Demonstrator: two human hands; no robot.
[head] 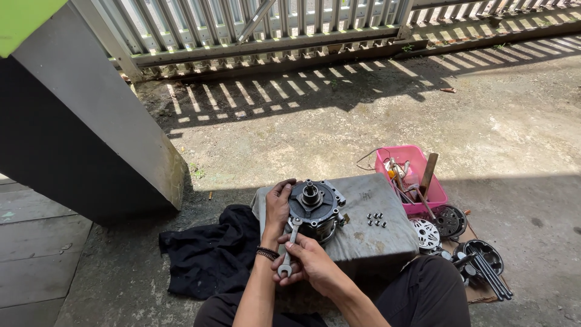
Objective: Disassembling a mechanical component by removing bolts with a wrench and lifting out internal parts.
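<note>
One compressor (pixel 315 209) steadied by left hand (pixel 278 209), right hand (pixel 308 261) fingers clamped on one wrench (pixel 289 249), several loose bolts (pixel 376 218) beside

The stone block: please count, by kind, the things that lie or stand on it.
Round metal machine part: 1
Spanner, held in the right hand against that part: 1
Small dark bolts: about 7
Total: about 9; the bolts are too small for an exact count.

Strong sunlight falls from beyond the fence (pixel 254 24), which throws striped shadows across the concrete ground (pixel 375 121). The near part of the view lies in even shade, yet stays clear and sharp. The sunlit ground glares pale; straight lines bend slightly at the edges
</note>
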